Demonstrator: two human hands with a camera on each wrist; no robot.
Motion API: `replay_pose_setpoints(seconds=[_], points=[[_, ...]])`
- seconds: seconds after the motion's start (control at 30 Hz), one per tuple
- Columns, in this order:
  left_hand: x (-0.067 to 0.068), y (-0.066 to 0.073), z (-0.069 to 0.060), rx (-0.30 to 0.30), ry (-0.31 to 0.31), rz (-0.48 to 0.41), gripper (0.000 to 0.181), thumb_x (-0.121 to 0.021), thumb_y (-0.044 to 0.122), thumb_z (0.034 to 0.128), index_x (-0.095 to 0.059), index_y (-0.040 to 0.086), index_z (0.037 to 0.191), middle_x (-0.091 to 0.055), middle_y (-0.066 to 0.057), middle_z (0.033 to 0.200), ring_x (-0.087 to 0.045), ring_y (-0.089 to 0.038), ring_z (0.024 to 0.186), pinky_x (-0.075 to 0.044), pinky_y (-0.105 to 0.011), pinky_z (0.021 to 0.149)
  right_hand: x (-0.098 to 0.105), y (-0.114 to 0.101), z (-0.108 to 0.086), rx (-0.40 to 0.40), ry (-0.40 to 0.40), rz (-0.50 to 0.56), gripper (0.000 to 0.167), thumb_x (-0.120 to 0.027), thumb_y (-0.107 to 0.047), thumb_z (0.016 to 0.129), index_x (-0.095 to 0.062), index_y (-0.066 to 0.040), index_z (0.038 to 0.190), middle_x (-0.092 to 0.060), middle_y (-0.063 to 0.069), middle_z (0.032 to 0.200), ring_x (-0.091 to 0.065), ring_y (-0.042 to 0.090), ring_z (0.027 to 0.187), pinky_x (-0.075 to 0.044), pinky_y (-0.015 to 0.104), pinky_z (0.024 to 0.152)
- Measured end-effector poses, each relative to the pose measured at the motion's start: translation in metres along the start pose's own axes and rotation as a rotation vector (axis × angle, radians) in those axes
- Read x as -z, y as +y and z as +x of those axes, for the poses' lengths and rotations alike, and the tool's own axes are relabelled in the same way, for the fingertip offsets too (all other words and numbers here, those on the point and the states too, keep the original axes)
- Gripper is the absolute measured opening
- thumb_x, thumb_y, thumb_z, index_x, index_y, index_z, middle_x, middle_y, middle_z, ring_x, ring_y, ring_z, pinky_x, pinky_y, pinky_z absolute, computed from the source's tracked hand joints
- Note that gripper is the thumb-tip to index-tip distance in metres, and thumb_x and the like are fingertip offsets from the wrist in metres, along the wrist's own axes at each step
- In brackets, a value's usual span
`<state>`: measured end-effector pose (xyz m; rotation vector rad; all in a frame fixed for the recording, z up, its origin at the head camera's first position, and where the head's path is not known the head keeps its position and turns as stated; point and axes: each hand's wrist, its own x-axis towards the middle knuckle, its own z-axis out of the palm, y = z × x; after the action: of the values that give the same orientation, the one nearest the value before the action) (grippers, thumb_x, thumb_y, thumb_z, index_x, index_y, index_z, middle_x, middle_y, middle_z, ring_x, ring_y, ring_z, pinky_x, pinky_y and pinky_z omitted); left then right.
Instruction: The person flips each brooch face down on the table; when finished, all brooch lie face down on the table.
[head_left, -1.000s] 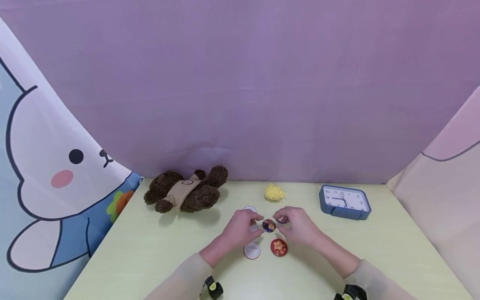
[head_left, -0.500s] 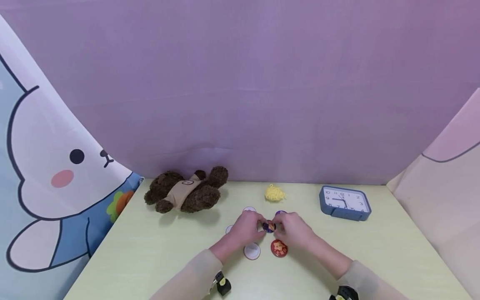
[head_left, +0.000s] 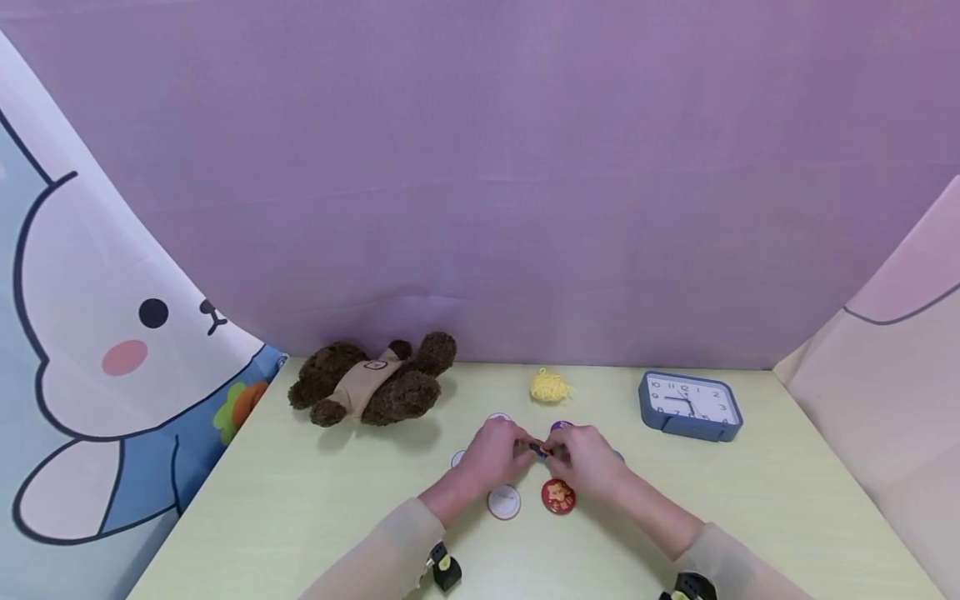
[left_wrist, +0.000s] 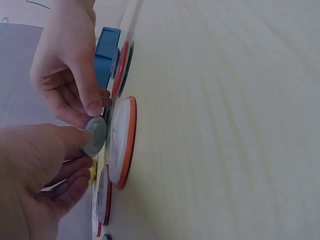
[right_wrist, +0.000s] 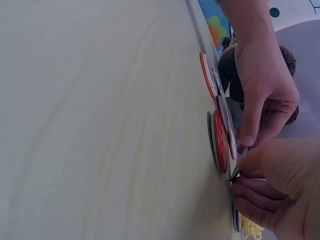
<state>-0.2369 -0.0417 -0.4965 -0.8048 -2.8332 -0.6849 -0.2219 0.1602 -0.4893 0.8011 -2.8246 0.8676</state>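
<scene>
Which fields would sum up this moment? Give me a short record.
Held: small round badge with grey-green back, tilted
Left hand: pinches it
Right hand: pinches it
Nearer the person: round red badge, round white badge
Back left: brown plush bear in beige shirt, lying down
Back centre: small yellow yarn bundle
Back right: blue rectangular clock

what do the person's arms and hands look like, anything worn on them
Both hands are bare, without gloves. Pale beige sleeves cover the arms but stop short of the wrists. Small black devices with yellow patches sit near the cuffs.
</scene>
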Motion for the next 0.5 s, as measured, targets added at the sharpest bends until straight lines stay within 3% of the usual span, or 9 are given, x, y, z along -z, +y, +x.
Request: replay_pose_setpoints(seconds=[0.27, 0.5], points=[[0.008, 0.005, 0.000, -0.059, 0.175, -0.106, 0.024, -0.081, 0.019, 0.0954, -0.081, 0.008, 0.117, -0.081, -0.005, 0.103, -0.073, -0.018, 0.091, -0.060, -0.023, 0.082, 0.007, 0.003, -0.001, -0.087, 0.082, 0.116, 0.011, -0.076, -0.005, 0.096, -0.080, -0.011, 0.104, -0.080, 0.001, 0.090, -0.064, -0.001, 0.073, -0.058, 0.018, 0.069], [0.015, 0.010, -0.002, -0.084, 0.217, -0.183, 0.041, -0.086, 0.017, 0.0906, -0.076, 0.004, 0.128, -0.074, -0.010, 0.107, -0.073, -0.023, 0.096, -0.062, -0.023, 0.084, 0.017, 0.002, 0.001, -0.133, 0.135, 0.237, 0.011, -0.075, -0.005, 0.096, -0.080, -0.011, 0.104, -0.082, 0.005, 0.093, -0.066, 0.002, 0.073, -0.058, 0.019, 0.068]])
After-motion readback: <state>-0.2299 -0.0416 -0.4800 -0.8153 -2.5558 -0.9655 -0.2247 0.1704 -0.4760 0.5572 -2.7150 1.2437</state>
